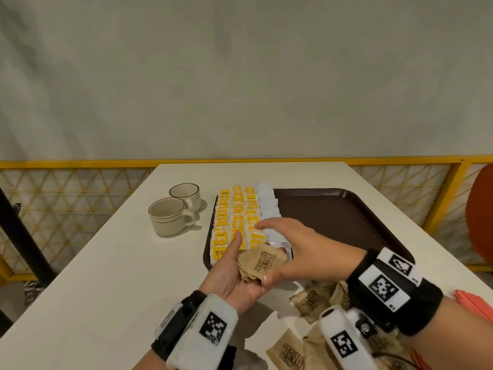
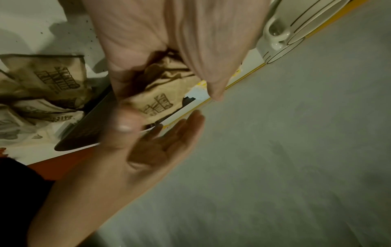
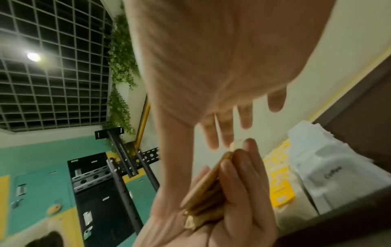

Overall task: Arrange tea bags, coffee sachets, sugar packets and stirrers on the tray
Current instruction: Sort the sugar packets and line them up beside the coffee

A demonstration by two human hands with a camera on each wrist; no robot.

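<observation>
Above the tray's [image 1: 346,209] near edge, both hands cradle crinkled brown sugar packets [image 1: 262,264].

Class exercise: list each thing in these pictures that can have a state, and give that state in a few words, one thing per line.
Tray: on table, left part filled, right part bare.
Tea bags: lined in rows on tray.
White coffee sachets: one row beside tea bags.
Held sugar packets: stacked in left hand, over tray's near edge.
Right hand: fingers extended, thumb on the stack.
Loose sugar packets: scattered on table.
Two cups: upright, seemingly empty.
</observation>
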